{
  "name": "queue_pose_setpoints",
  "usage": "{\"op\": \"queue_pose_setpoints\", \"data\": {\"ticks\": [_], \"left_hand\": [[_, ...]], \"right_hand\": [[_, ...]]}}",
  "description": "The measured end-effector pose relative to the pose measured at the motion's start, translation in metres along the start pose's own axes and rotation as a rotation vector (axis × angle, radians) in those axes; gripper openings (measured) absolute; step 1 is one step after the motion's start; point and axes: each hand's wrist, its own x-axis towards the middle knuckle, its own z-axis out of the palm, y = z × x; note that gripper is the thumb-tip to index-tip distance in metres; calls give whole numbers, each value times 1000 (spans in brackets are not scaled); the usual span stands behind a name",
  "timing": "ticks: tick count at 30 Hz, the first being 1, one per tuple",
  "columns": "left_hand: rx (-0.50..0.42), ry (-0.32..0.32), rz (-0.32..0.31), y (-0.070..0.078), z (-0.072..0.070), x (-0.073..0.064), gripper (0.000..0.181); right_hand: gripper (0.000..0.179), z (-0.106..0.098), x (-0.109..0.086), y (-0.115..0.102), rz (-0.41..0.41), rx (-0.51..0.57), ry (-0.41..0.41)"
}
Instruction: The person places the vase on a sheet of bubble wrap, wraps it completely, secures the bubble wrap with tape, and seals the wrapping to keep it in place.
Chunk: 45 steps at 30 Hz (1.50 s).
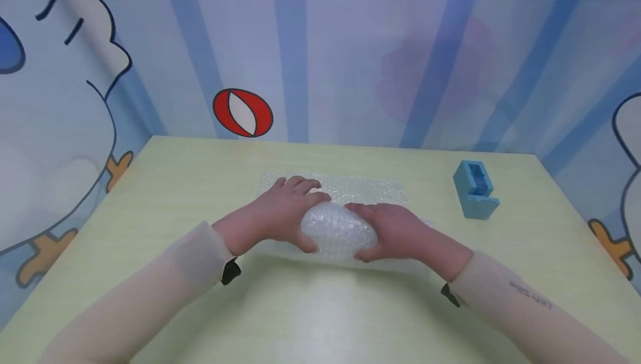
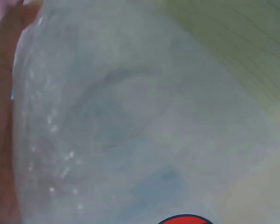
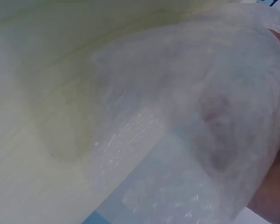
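A clear sheet of bubble wrap bulges up into a rounded fold near the middle of the table, between both hands. My left hand grips the bulge's left side, thumb at the near edge and fingers spread over the top. On the opposite side my right hand holds it between thumb and fingers. Flat wrap extends behind the hands. In the left wrist view the wrap fills most of the picture; in the right wrist view the wrap curves over a darker blurred patch. Whether anything lies inside, I cannot tell.
A light-blue tape dispenser-shaped block with a square opening and a low step stands at the table's back right. The pale yellow table ends against a printed cloth backdrop with cartoon figures at both sides.
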Motion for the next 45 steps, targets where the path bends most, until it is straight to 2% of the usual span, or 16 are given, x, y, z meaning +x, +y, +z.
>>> {"op": "queue_pose_setpoints", "data": {"ticks": [3, 5, 9, 13, 22, 29, 35, 45], "left_hand": [[98, 76, 31, 3, 3, -6, 87], [128, 102, 31, 5, 6, -11, 92], [124, 116, 3, 8, 10, -14, 104], [110, 122, -4, 7, 11, -10, 106], [54, 122, 33, -1, 11, -6, 101], [-62, 60, 21, -2, 8, -7, 98], [-77, 67, 18, -5, 8, -5, 96], [-110, 35, -3, -12, 7, 2, 95]], "right_hand": [[84, -2, 2, 5, 19, 74, -37], [84, -4, 4, 8, 33, 105, -62], [85, -9, 7, 12, 45, 128, -99], [87, -11, 10, 16, 57, 151, -134], [87, -14, 8, 12, 80, 187, -180], [88, -13, 7, 13, 102, 221, -239], [87, -13, 12, 15, 118, 223, -250], [85, -16, 18, 19, 113, 246, -269]]}}
